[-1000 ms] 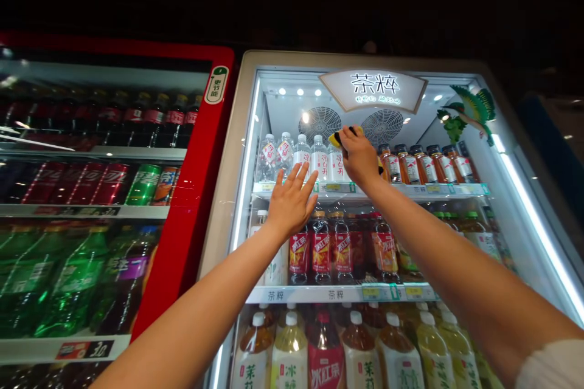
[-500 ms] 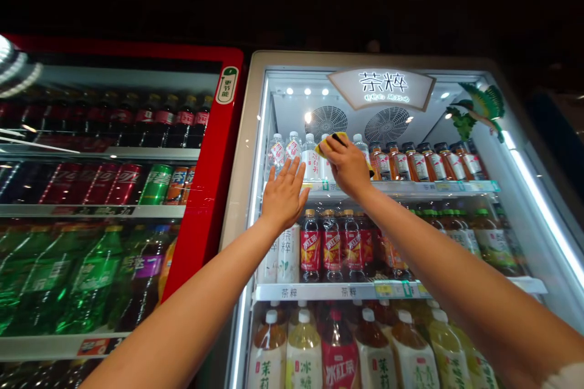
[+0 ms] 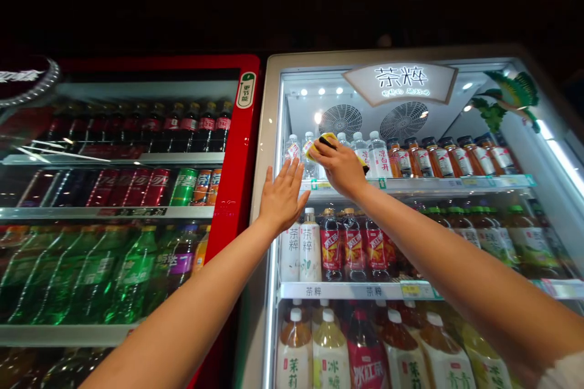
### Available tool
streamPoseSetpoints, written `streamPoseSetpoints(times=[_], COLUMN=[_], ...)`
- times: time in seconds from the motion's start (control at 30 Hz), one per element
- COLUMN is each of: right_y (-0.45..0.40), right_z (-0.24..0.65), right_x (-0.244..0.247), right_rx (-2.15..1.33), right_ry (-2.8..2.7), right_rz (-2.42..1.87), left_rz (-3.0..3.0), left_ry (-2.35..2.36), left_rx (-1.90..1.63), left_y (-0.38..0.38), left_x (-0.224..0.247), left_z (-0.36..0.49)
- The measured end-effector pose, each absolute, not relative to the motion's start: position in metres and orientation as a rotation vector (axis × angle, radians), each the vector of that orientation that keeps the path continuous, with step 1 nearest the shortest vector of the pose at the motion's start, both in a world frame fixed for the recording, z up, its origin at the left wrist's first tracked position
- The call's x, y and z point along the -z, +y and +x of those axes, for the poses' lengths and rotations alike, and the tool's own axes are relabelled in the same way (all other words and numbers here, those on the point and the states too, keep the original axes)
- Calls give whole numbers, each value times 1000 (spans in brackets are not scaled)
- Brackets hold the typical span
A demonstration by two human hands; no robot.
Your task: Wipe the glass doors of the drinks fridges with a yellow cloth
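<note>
A lit drinks fridge with a glass door and a pale frame stands in front of me. Flat against the left part of its door lies my left hand, fingers spread, holding nothing. My right hand presses a yellow and black cloth against the glass at the height of the top shelf, to the right of my left hand and a little higher. The palm side of both hands is hidden. Behind the glass, clear water bottles stand beside the cloth.
A red-framed fridge with cola bottles, cans and green bottles stands at the left. A lit sign and a green bird decoration are at the top of the pale fridge. Tea bottles fill lower shelves.
The view has shifted, so both fridges appear further right. My right hand and the cloth have moved left across the glass, closer to my left hand, which stays spread on the door's left side.
</note>
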State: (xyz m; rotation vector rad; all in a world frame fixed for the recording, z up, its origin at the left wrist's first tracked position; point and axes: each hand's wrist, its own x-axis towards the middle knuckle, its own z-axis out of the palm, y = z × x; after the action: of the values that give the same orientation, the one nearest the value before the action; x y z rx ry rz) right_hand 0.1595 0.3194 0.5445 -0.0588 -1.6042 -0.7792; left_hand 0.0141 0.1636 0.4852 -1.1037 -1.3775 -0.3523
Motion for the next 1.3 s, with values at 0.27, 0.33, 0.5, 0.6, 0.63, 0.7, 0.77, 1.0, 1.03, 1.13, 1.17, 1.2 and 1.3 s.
streamPoseSetpoints(times=[0.27,0.33,0.5,0.6,0.63,0.7,0.77,1.0,1.03,1.13,1.17,1.2,1.3], right_y=[313,298,290,301,301,293,279,261,261,252,245,239,228], right_z=[162,144,137,144,142,129,111,104,106,97,91,84,72], right_x=[-552,-554,-525,-529,-536,-550,-556,-529,-531,-545,-547,-547,-530], right_rx=[735,716,823,778,743,677,661,799,785,695,666,651,691], right_ry=[-1554,-1567,-1709,-1658,-1622,-1555,-1543,-1751,-1746,-1701,-1691,-1694,-1755], right_rz=[-121,-150,98,103,72,6,-12,136,128,44,18,11,95], left_rz=[-1074,-1070,-1060,-1051,-1046,-1034,-1028,-1025,-1030,-1025,-1021,-1021,-1056], left_ry=[-1425,-1427,-1411,-1418,-1424,-1445,-1464,-1479,-1471,-1457,-1457,-1458,-1454], left_rx=[376,379,335,328,334,346,350,361,354,339,339,337,322], left_y=[145,145,137,131,130,128,128,122,121,120,120,120,121], left_x=[-476,-474,-464,-459,-457,-454,-449,-419,-414,-403,-400,-397,-384], left_z=[-12,-14,-18,-24,-25,-27,-27,-30,-31,-33,-33,-33,-35])
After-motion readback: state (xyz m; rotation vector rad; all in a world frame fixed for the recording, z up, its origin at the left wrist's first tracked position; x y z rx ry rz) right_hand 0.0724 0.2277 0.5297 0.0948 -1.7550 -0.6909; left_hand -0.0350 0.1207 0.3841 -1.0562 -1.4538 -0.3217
